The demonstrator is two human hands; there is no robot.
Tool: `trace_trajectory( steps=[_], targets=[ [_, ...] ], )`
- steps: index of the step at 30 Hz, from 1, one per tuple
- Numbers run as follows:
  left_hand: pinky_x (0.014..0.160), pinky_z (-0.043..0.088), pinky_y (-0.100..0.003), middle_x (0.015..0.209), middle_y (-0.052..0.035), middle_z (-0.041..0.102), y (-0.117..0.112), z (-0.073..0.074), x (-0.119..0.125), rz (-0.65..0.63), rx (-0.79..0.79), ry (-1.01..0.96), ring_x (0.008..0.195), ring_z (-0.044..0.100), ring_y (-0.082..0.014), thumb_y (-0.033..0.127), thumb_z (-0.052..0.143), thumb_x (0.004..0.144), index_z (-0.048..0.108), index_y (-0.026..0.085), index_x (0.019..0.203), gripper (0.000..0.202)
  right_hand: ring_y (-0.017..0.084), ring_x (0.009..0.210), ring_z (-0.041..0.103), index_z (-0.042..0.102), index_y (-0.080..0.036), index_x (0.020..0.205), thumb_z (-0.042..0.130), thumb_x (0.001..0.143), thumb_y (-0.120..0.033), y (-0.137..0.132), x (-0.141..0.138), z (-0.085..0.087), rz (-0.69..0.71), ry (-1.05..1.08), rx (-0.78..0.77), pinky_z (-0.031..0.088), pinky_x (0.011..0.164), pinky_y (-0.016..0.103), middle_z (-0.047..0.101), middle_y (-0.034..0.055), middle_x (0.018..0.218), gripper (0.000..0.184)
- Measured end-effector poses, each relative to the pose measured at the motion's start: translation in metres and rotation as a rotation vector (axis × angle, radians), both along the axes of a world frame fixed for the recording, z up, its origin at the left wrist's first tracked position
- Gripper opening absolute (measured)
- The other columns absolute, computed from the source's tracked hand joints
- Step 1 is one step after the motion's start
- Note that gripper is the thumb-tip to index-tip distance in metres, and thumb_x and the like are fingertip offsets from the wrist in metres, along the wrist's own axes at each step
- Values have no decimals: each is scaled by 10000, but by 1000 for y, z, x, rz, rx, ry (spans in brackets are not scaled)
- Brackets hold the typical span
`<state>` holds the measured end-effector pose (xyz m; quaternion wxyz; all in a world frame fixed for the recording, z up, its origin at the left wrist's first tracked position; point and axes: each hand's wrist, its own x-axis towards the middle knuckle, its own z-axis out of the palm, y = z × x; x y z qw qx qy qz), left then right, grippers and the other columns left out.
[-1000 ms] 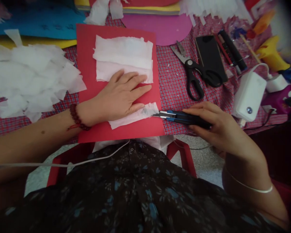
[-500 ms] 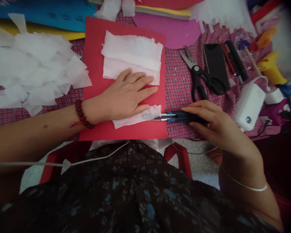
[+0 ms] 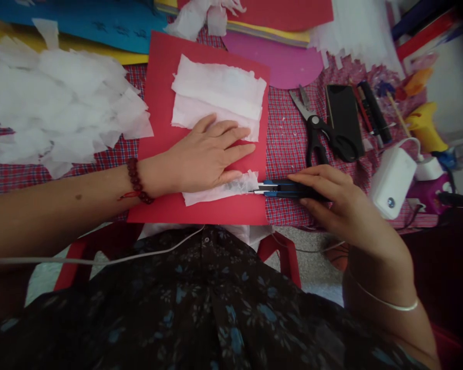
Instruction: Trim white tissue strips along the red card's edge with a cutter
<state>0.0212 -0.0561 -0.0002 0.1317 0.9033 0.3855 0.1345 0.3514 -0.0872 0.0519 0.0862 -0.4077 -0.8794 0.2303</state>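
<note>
Where the counter point(image 3: 289, 139) lies at nine o'clock from the red sheet point(image 3: 160, 103), a loose heap of white tissue scraps point(image 3: 61, 108) covers its checked cloth. My left hand point(image 3: 204, 156) lies released and spread, palm down, on the sheet. At twelve o'clock from it two wider tissue pieces point(image 3: 219, 95) overlap, and my fingertips touch the lower one. At six o'clock from it, its lower edge pins a narrow tissue strip point(image 3: 219, 191) to the sheet. At three o'clock from the strip, the blade of the utility knife point(image 3: 281, 188) meets the strip's end at the sheet's edge. My right hand point(image 3: 339, 205) is clenched round the knife's dark handle. Black-handled scissors point(image 3: 316, 133) lie at twelve o'clock from that hand, and a white box point(image 3: 391, 177) at three o'clock.
</note>
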Motion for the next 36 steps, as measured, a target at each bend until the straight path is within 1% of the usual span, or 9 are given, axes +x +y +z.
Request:
trace_trajectory(
  steps=[3, 9, 13, 16, 20, 24, 28, 31, 36],
  targets=[
    [1318, 253, -671, 1712, -110, 496, 0, 1, 0, 0, -10, -15, 1584, 433, -398, 452, 589, 1073, 576, 318, 1607, 550, 346, 1265, 665, 644, -348, 1463, 579, 1006, -176, 1, -5, 1, 3, -9, 3, 518, 1099, 623, 691, 90, 1332, 493],
    [1314, 253, -696, 1698, -102, 516, 0, 1, 1, 4, -6, -23, 1578, 436, -412, 448, 590, 1069, 589, 333, 1596, 539, 346, 1225, 676, 657, -308, 1449, 587, 992, -157, 3, -15, 1, 45, 14, 18, 530, 1059, 600, 696, 106, 1295, 486],
    [1318, 253, -697, 1693, -114, 516, 0, 0, 1, 6, -5, -29, 1567, 448, -421, 440, 574, 1070, 631, 309, 1561, 511, 354, 1240, 678, 654, -334, 1462, 598, 979, -145, 6, -20, 1, 59, -6, 12, 531, 1065, 595, 700, 99, 1319, 521],
    [1318, 245, -699, 1703, -114, 502, 1, 1, 1, 0, -1, -5, 1578, 427, -414, 432, 540, 1076, 608, 298, 1579, 524, 353, 1252, 679, 655, -349, 1475, 606, 975, -145, 6, -22, 2, 64, -23, -3, 537, 1073, 584, 701, 93, 1341, 543],
    [1320, 235, -692, 1714, -95, 490, 0, 1, 1, -7, -6, 18, 1586, 408, -404, 447, 518, 1080, 578, 322, 1599, 537, 351, 1245, 682, 638, -352, 1500, 594, 1000, -140, 0, -18, 4, 81, -18, -17, 548, 1052, 579, 696, 97, 1341, 545],
    [1327, 218, -683, 1739, -125, 447, -3, 1, 2, 1, -6, 30, 1602, 387, -405, 449, 447, 1105, 571, 252, 1607, 553, 342, 1223, 681, 592, -345, 1535, 605, 1029, -157, -16, -9, 5, 88, -11, -9, 565, 1019, 561, 688, 105, 1304, 540],
    [1336, 207, -670, 1742, -123, 445, -4, -3, 2, 3, 17, 36, 1608, 381, -400, 466, 421, 1111, 565, 230, 1610, 570, 337, 1190, 687, 553, -350, 1561, 596, 1058, -181, -34, 1, 5, 55, -31, -22, 571, 983, 558, 677, 116, 1304, 533],
    [1342, 201, -656, 1745, -104, 446, -2, -4, 0, 2, 23, 24, 1612, 380, -396, 480, 437, 1108, 572, 251, 1607, 564, 339, 1201, 682, 553, -348, 1559, 591, 1063, -183, -39, 4, 4, 29, -28, -23, 568, 985, 562, 675, 118, 1319, 524],
    [1331, 236, -637, 1720, -96, 486, 0, -2, -2, -7, -13, -34, 1591, 414, -393, 500, 509, 1095, 593, 305, 1591, 540, 332, 1200, 678, 586, -343, 1530, 620, 1051, -197, -36, 6, 3, -3, -5, -21, 570, 993, 549, 675, 111, 1306, 502]
  ],
)
